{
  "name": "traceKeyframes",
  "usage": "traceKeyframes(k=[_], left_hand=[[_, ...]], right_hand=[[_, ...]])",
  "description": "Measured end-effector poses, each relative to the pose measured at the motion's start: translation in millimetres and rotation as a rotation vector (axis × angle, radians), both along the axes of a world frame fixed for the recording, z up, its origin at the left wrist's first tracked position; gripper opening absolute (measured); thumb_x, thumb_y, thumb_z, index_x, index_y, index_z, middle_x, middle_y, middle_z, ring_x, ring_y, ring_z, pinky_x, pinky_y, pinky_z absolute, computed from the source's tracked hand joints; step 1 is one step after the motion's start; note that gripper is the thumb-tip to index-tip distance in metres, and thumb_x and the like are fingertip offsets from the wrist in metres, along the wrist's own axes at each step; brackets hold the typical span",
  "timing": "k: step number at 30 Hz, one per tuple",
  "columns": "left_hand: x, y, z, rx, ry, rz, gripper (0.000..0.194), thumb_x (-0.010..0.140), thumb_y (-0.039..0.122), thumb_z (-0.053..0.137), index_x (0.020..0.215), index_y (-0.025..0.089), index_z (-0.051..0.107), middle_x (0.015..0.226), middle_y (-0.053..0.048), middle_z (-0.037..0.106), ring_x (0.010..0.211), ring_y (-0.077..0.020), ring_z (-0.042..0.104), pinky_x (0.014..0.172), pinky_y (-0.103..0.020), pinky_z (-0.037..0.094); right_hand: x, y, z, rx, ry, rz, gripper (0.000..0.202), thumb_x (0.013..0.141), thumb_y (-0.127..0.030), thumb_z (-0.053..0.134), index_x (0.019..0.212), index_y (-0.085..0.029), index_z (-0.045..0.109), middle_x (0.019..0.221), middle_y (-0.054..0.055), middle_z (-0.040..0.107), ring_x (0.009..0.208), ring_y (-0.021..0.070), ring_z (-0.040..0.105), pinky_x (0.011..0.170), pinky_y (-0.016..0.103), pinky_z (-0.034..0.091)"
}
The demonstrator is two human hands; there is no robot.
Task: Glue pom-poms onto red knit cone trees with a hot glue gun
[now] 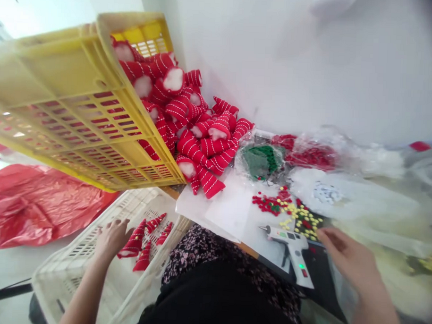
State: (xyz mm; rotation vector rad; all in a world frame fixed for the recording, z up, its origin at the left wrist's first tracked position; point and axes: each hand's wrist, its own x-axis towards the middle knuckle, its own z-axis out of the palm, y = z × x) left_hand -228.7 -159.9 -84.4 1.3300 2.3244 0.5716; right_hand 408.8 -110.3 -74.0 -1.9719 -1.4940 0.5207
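Observation:
Over the white plastic crate (129, 199) at lower left, my left hand (112, 236) has its fingers spread. Beside its fingertips lies a small stuffed red cone (133, 242) with white stitched lines and a yellow dot; I cannot tell if they touch. Several similar cones lie in the crate. On the right, my right hand (347, 251) hovers with loosely bent fingers beside the yellow pompoms (302, 219), and nothing shows in it. Left of this hand a white glue gun (294, 247) lies on the table, its green light on. Red pompoms (267, 204) are scattered beyond it.
A yellow crate (80, 72) tilts on its side at upper left, with many red striped stuffed cones (209, 143) spilling onto the table. Bags of green (262, 161) and red pompoms (311, 153) stand near the wall. A red plastic sheet (40, 203) lies far left.

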Motion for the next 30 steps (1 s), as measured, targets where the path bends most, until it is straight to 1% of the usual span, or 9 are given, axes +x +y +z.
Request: traceKeyframes(k=[3, 5, 8, 11, 16, 19, 22, 26, 30], left_hand=[[42, 18, 6.4, 0.148, 0.031, -0.068, 0.033, 0.079, 0.05, 0.064, 0.097, 0.024, 0.073, 0.104, -0.013, 0.076, 0.089, -0.0333, 0.07, 0.087, -0.043, 0.051], [95, 40, 17.7, 0.31, -0.123, -0.166, 0.033, 0.079, 0.046, 0.068, 0.104, 0.026, 0.074, 0.103, -0.01, 0.075, 0.09, -0.0304, 0.07, 0.084, -0.037, 0.051], [170, 78, 31.3, 0.393, -0.439, -0.286, 0.048, 0.08, 0.039, 0.075, 0.126, 0.028, 0.07, 0.09, -0.006, 0.074, 0.085, -0.0284, 0.068, 0.083, -0.033, 0.049], [211, 119, 30.1, 0.487, -0.683, -0.215, 0.05, 0.078, 0.035, 0.08, 0.126, 0.028, 0.069, 0.096, -0.007, 0.073, 0.099, -0.032, 0.067, 0.09, -0.034, 0.047], [228, 149, 13.7, 0.543, -0.816, -0.107, 0.016, 0.083, 0.036, 0.074, 0.095, 0.031, 0.064, 0.11, -0.002, 0.07, 0.118, -0.0262, 0.061, 0.098, -0.032, 0.046], [235, 136, 14.0, 0.377, -1.219, -0.092, 0.039, 0.077, 0.035, 0.076, 0.112, 0.032, 0.06, 0.114, -0.001, 0.072, 0.106, -0.0246, 0.068, 0.087, -0.032, 0.052], [244, 121, 20.5, 0.072, -1.584, -0.155, 0.061, 0.076, 0.045, 0.075, 0.13, 0.023, 0.057, 0.109, -0.012, 0.077, 0.092, -0.0305, 0.074, 0.076, -0.038, 0.057], [255, 120, 21.6, -0.157, -1.705, -0.212, 0.064, 0.079, 0.056, 0.071, 0.125, 0.012, 0.064, 0.106, -0.021, 0.078, 0.095, -0.0373, 0.076, 0.077, -0.047, 0.061], [268, 134, 12.1, -0.172, -1.691, -0.157, 0.043, 0.074, 0.044, 0.077, 0.106, 0.016, 0.069, 0.096, -0.015, 0.078, 0.096, -0.0349, 0.075, 0.084, -0.047, 0.062]], right_hand=[[-14, -16, -4.3, -0.143, -0.072, 0.157, 0.041, 0.078, -0.069, 0.059, 0.074, -0.029, 0.066, 0.072, 0.005, 0.076, 0.064, 0.0292, 0.071, 0.058, 0.039, 0.051], [-25, -24, -5.4, -0.209, -0.102, 0.226, 0.042, 0.081, -0.069, 0.057, 0.07, -0.029, 0.059, 0.064, 0.003, 0.071, 0.057, 0.0269, 0.068, 0.055, 0.037, 0.047], [-37, -34, -7.8, -0.279, -0.111, 0.269, 0.038, 0.078, -0.066, 0.061, 0.073, -0.029, 0.053, 0.061, 0.0, 0.067, 0.055, 0.026, 0.066, 0.053, 0.035, 0.044], [-46, -42, -14.7, -0.253, -0.071, 0.22, 0.031, 0.074, -0.057, 0.064, 0.081, -0.03, 0.051, 0.064, -0.001, 0.067, 0.057, 0.0262, 0.067, 0.055, 0.035, 0.045], [-57, -52, -24.7, -0.079, 0.178, -0.02, 0.04, 0.068, -0.052, 0.068, 0.096, -0.028, 0.052, 0.076, 0.001, 0.073, 0.069, 0.0282, 0.073, 0.066, 0.04, 0.056], [-61, -55, -19.7, -0.032, 0.409, -0.085, 0.049, 0.065, -0.049, 0.075, 0.105, -0.025, 0.058, 0.09, 0.006, 0.078, 0.08, 0.0294, 0.075, 0.072, 0.041, 0.06], [-66, -54, -9.6, -0.016, 0.624, -0.114, 0.05, 0.065, -0.046, 0.081, 0.105, -0.023, 0.062, 0.08, 0.004, 0.075, 0.067, 0.0242, 0.069, 0.061, 0.036, 0.058], [-77, -49, 2.8, 0.099, 0.926, -0.119, 0.047, 0.069, -0.043, 0.086, 0.103, -0.024, 0.061, 0.077, 0.0, 0.07, 0.055, 0.0163, 0.06, 0.048, 0.028, 0.048], [-86, -48, 9.6, 0.086, 1.029, 0.029, 0.034, 0.08, -0.041, 0.08, 0.103, -0.022, 0.064, 0.088, 0.004, 0.071, 0.05, 0.0114, 0.051, 0.044, 0.026, 0.041]])
